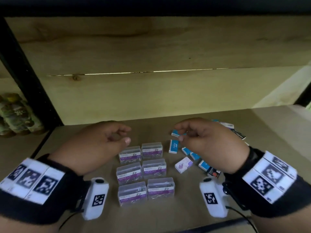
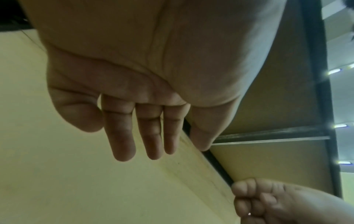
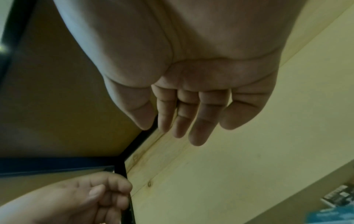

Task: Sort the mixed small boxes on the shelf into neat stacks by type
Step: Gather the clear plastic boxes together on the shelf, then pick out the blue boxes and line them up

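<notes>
Head view: six clip boxes [image 1: 143,172] are set in a two-wide grid mid-shelf [image 1: 168,221], apparently so that one type is kept together. Blue boxes [image 1: 174,146] lie scattered toward the right edge, not yet stacked. Both hands are empty, fingers loosely curled: left hand [image 1: 99,145] above the grid, right hand [image 1: 207,142] over the scatter, presumably for the next pick.
</notes>
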